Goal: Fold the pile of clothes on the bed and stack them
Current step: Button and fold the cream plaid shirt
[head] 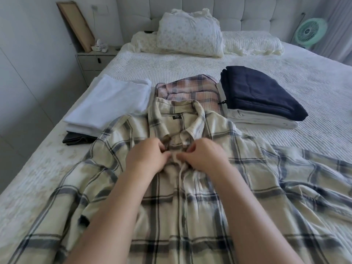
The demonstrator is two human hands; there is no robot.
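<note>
A cream plaid shirt (190, 206) with grey stripes lies spread front-up across the near part of the bed, collar pointing away from me. My left hand (146, 157) and my right hand (203, 155) meet at the button placket just below the collar, each pinching the fabric there. Behind the shirt lies a folded pink plaid shirt (190, 88). To its left sits a stack of folded white cloth (110, 103) on a dark folded piece (76, 139). To its right a folded navy garment (261, 92) rests on folded white cloth (262, 121).
The white textured bedspread (314, 88) covers the bed. Pillows (190, 35) lie against the padded headboard. A nightstand (95, 60) with a leaning frame stands at the back left, and a green fan (310, 33) at the back right.
</note>
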